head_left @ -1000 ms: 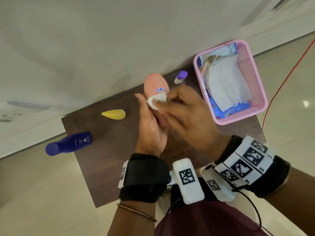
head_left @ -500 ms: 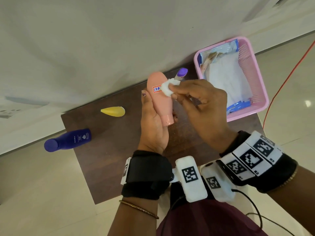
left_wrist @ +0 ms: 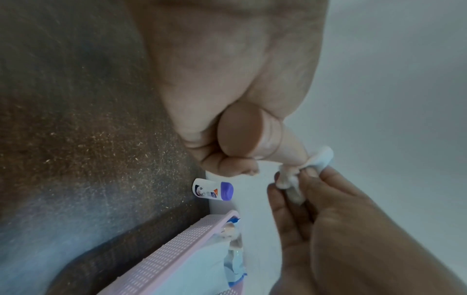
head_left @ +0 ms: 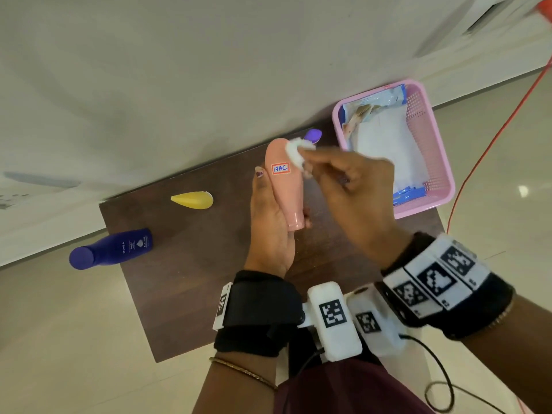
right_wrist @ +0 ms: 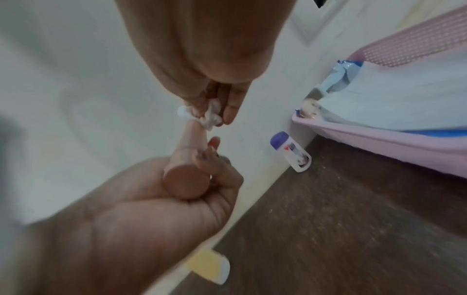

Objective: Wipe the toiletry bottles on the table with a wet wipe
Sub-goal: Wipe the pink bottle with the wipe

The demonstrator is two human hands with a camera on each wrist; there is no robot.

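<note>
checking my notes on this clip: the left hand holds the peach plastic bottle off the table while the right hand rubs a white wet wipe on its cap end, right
Not quite: the crumpled white wet wipe is on the rounded base end, not the cap end. The head view shows the cap pointing down at the left hand's palm. The rest stands: the left hand holds the peach plastic bottle off the dark wooden table, and the right hand pinches the wipe.

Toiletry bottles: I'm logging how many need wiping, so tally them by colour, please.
Pink bottle, held in the left hand: 1
Yellow bottle: 1
Dark blue bottle: 1
White bottle with purple cap: 1
Total: 4
</note>
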